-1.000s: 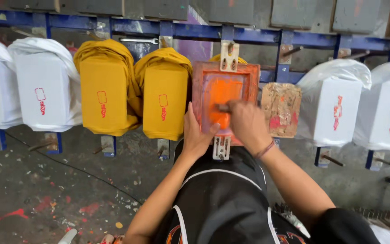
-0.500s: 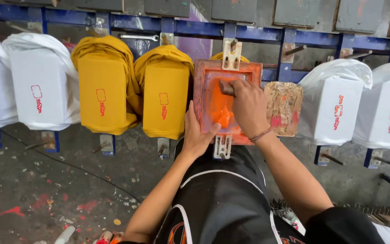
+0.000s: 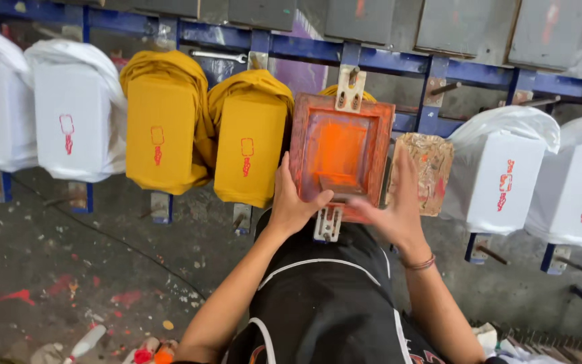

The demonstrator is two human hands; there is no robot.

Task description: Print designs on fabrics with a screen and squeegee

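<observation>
Two hands are on the small wooden screen-printing frame, its mesh slick with orange ink, lying flat on a garment-draped pallet in the middle of the row. The left hand grips the frame's lower left edge, fingers wrapped on the wood. The right hand is blurred, flat and unclenched at the frame's lower right corner; I can't tell whether it grips anything. Just right of it sits a bare board, crusted with mottled dried paint. To the left, two yellow shirts stretched smooth over rectangular pallets, each with a small red print; white shirts flank either end. Blue steel rail behind, paint-spattered concrete floor below.
</observation>
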